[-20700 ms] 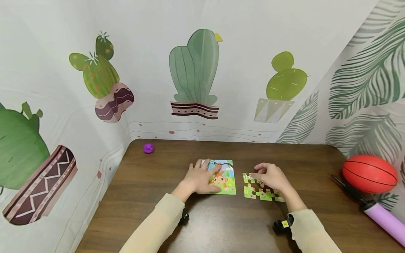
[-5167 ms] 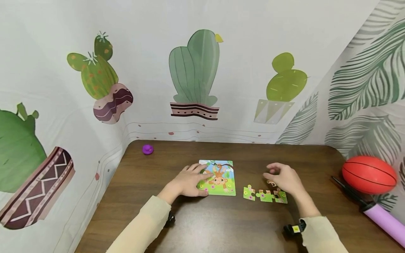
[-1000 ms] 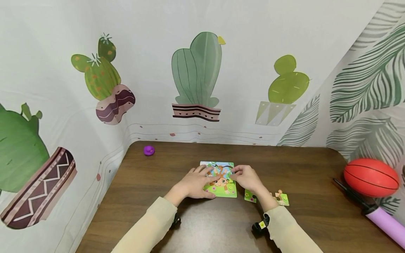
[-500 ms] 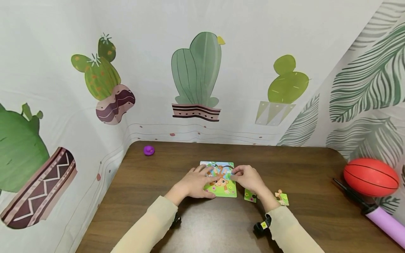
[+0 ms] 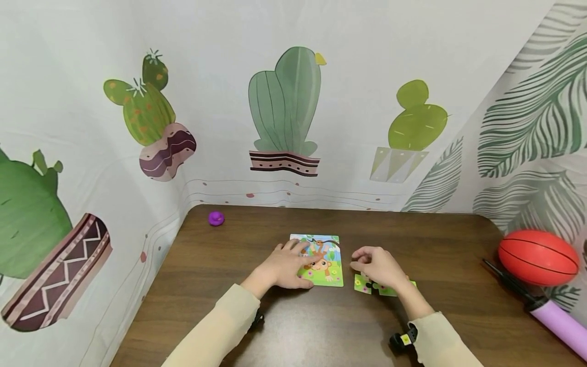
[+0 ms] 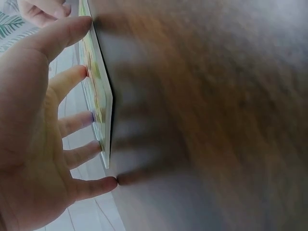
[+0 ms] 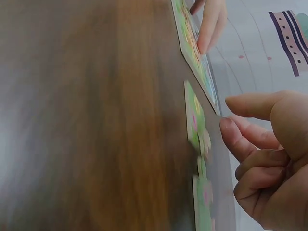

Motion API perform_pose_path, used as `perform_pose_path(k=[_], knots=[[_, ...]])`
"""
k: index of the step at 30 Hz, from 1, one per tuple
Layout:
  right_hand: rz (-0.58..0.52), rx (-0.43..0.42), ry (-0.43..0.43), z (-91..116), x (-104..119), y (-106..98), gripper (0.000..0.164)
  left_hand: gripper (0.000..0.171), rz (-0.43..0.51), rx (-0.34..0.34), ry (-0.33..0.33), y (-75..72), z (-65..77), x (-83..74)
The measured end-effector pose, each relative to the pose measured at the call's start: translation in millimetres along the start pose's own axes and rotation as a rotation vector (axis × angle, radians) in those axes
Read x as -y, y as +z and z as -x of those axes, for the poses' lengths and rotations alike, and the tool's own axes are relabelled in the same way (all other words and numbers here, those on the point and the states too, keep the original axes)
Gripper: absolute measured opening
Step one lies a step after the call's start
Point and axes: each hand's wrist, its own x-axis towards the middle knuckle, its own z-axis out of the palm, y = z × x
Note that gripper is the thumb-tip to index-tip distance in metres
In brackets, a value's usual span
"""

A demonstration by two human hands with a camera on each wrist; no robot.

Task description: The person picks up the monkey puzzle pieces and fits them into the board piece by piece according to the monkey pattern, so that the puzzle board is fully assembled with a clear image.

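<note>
A square monkey jigsaw puzzle (image 5: 332, 272) lies flat on the wooden table. My left hand (image 5: 285, 267) rests on its left side with spread fingers; in the left wrist view the thumb and several fingertips (image 6: 79, 154) touch the puzzle, and the little finger meets the table. To the right, my right hand (image 5: 381, 266) hovers over loose green puzzle pieces (image 5: 363, 284). In the right wrist view its thumb and forefinger stand slightly apart with nothing visible between them, beside a flower-printed puzzle piece (image 7: 193, 115). My right hand and wrist partly cover the other pieces.
A purple toy duck (image 5: 216, 218) sits at the back left of the table (image 5: 257, 224). At the right are a red rugby-shaped ball (image 5: 537, 257) and a purple-and-black pump (image 5: 557, 321). A cactus-print cloth (image 5: 220, 102) hangs behind.
My right hand has moved from the puzzle's right edge back rightward over the loose pieces. My left hand has stayed on the puzzle. Fewer loose pieces show than in the oldest frame.
</note>
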Motion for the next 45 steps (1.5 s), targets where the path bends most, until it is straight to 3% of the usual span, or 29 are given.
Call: perform_pose_path(k=[9,15,22,31,39,45], knots=[[0.178,0.035,-0.090,24,-13,-17,0.031,0.075,-0.023,0.000,-0.024,-0.2,-2.3,-9.4],[0.224,0.061,-0.112,31,-17,-16,0.042,0.075,-0.045,0.020,-0.061,-2.0,-4.4,-17.1],[0.268,0.043,-0.125,33,-18,-14,0.037,0.076,-0.042,0.015,-0.060,-1.8,-5.6,-17.9],[0.283,0.024,-0.122,33,-15,-10,0.041,0.078,-0.002,-0.026,-0.010,2.4,-1.2,-3.4],[0.303,0.014,-0.135,34,-15,-9,0.045,0.086,0.074,-0.013,0.024,2.3,11.4,14.0],[0.322,0.015,-0.093,33,-15,-6,0.052,0.087,0.096,-0.025,0.037,3.7,23.3,28.1]])
